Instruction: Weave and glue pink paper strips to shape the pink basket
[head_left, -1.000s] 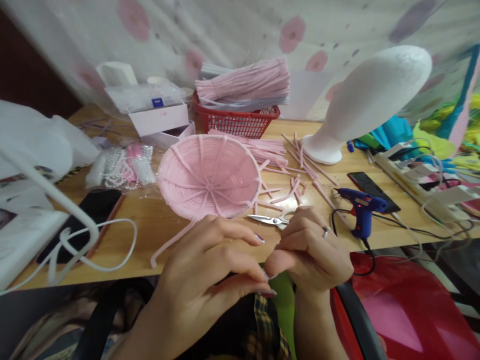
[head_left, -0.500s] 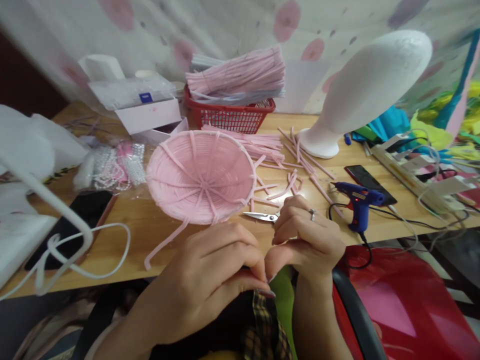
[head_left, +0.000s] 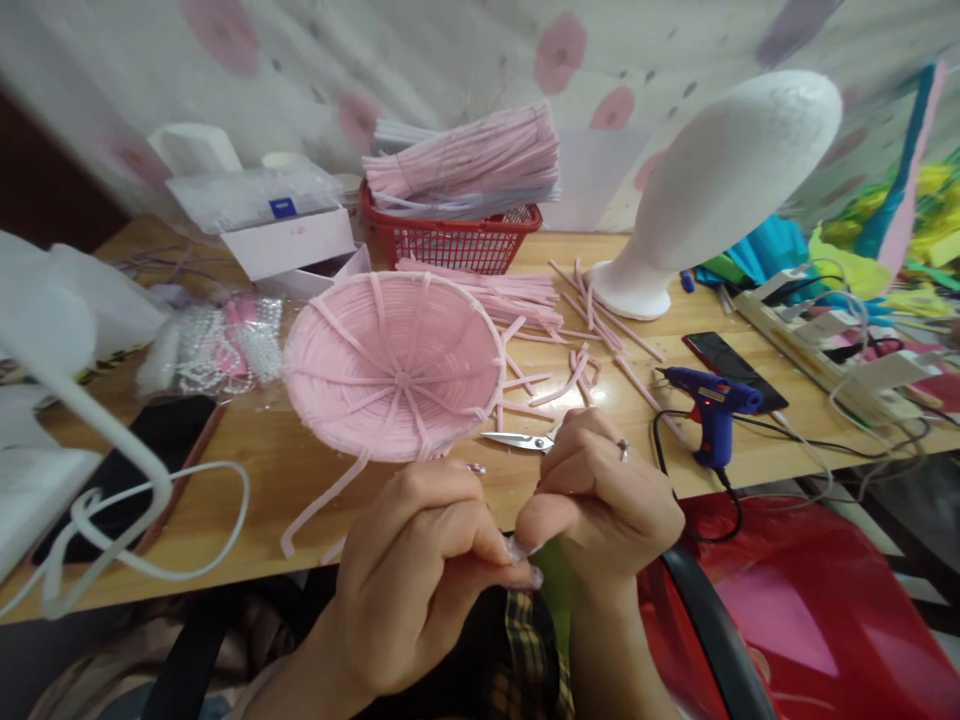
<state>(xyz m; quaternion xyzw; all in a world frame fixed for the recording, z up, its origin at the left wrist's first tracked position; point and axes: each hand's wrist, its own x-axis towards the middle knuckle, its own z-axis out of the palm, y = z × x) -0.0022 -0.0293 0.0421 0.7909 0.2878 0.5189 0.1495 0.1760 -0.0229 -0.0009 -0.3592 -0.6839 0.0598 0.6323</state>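
Note:
My left hand and my right hand meet in front of me, just below the table edge. Both have curled fingers, and their fingertips pinch together at something too small to make out. Just beyond them a pink woven bowl-shaped basket rests tilted on the wooden table, with a loose pink strand trailing off its lower left. Small scissors lie on the table just past my right hand's knuckles.
A blue glue gun stands right of the scissors beside a black phone. A red basket holds pink strips; cut pink pieces lie scattered. A white foam head, white boxes, beads and a power strip crowd the table.
My left fingers have curled from spread to a pinch against my right fingertips. Both hands rose slightly and shifted together; the view drifted a little.

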